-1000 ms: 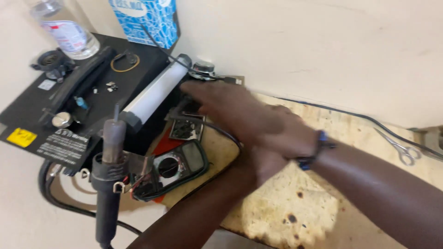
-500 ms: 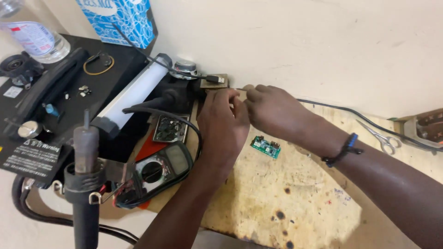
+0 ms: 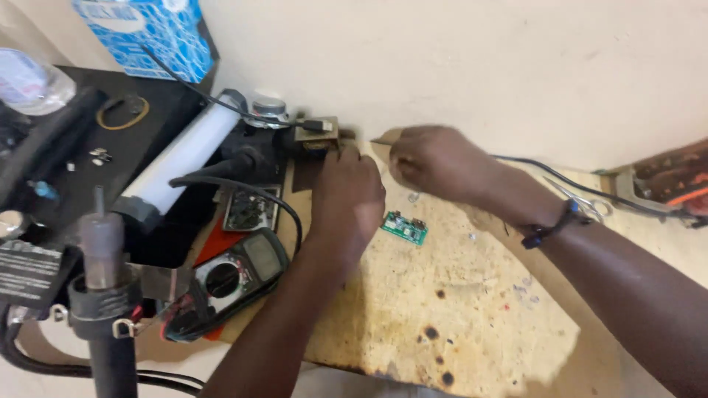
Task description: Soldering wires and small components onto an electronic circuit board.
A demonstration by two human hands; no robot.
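Reaching toward the wall, left hand and right hand meet over a scorched wooden board, fingers curled, grasp impossible to tell; small green circuit board lies loose just below them, multimeter left.

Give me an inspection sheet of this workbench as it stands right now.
Surface: worn, scorched board, bare in the middle.
Job's things: small green circuit board lying flat, just right of the left hand.
Clutter: multimeter, white tube lamp, hot-air handle, scissors, blue box, plastic bottle.
Hands: left hand and right hand close together by the wall; what they hold is hidden.
Cables: black cable looping over the meter; another along the wall.
Surroundings: plain cream wall.
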